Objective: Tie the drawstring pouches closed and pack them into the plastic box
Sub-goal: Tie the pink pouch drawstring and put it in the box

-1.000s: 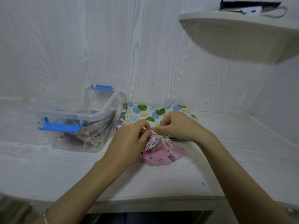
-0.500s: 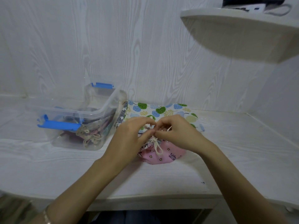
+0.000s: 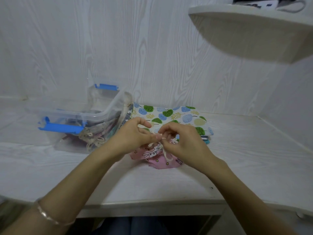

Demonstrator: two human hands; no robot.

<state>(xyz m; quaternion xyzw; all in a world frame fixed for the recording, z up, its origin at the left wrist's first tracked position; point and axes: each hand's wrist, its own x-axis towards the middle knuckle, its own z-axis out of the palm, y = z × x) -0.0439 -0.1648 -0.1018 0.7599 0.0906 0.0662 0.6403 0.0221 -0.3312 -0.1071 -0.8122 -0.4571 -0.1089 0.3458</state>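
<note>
fingertips (image 3: 155, 137) of the left hand (image 3: 133, 134) and right hand (image 3: 183, 143) meet, curled, each pinching the cream drawstring cord (image 3: 166, 156) above the gathered mouth of the pink star-printed fabric pouch (image 3: 159, 162), which lies on the white wood-grain table (image 3: 237, 158); the hands hide its top. just behind: a stack of flat leaf-printed pouches (image 3: 171, 114). to the left: the open-topped clear plastic box with blue latches (image 3: 108, 112), holding corded pouches. upper right: a white shelf (image 3: 254, 31).

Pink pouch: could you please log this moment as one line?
tying | left hand, right hand pinch drawstring | pink pouch on desk | plastic box holds pouches
</note>
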